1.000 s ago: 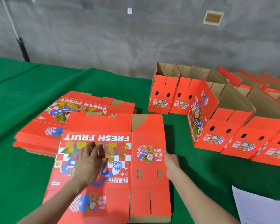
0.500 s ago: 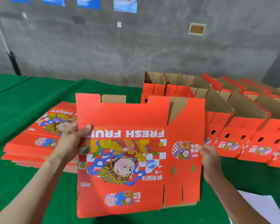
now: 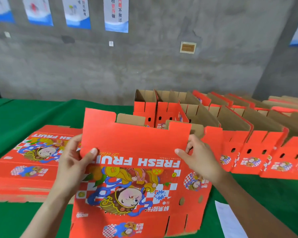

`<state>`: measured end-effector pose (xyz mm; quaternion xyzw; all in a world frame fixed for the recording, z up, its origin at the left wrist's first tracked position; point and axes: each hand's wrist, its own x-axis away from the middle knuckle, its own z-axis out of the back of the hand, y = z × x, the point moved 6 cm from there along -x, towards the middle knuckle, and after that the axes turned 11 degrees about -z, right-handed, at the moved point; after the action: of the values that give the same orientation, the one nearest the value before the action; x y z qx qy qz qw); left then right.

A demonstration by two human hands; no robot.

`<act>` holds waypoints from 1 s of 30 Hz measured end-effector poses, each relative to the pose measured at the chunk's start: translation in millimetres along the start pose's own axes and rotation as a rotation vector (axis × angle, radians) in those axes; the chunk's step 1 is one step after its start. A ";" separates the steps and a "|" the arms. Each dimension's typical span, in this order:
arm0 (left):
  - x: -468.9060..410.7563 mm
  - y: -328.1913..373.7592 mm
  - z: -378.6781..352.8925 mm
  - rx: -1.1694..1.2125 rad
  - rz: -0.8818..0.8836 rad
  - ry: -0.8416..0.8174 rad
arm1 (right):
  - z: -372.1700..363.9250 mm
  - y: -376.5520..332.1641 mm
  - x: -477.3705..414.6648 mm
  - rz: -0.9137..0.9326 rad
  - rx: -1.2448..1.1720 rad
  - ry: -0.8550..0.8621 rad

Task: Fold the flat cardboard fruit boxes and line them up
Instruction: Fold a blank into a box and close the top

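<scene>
A flat red fruit box (image 3: 132, 182) printed "FRESH FRUIT" stands raised off the green table (image 3: 33, 114), tilted toward me. My left hand (image 3: 72, 162) grips its upper left edge, thumb on the printed face and fingers behind. My right hand (image 3: 198, 157) grips the upper right of the front panel, thumb in front and fingers curled behind it at the fold. A stack of flat boxes (image 3: 27, 162) lies at the left. Several folded boxes (image 3: 248, 134) stand in a row at the right and back.
A white sheet of paper (image 3: 230, 220) lies on the table at the lower right. A grey concrete wall with posters (image 3: 116, 14) stands behind the table. Green cloth shows at the far left.
The box rose from lying flat on the table to upright in both hands. My right hand moved from the right edge up to the fold near the top; my left hand shifted up.
</scene>
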<state>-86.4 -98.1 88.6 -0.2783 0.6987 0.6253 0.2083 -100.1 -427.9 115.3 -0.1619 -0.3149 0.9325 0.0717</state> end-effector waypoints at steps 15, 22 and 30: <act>0.3 -20.9 -23.4 0.105 0.122 -0.091 | 14.2 19.3 1.3 -0.100 -0.127 0.068; -11.2 -37.6 -23.7 0.102 0.413 -0.220 | 34.7 7.4 18.8 0.048 -0.373 0.293; -28.0 -22.0 -12.0 -0.202 0.339 -0.142 | 39.7 -0.2 36.3 0.270 -0.470 0.453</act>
<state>-50.2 -107.8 91.4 -0.1316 0.6530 0.7361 0.1199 -148.0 -441.6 135.8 -0.4169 -0.4729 0.7759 -0.0234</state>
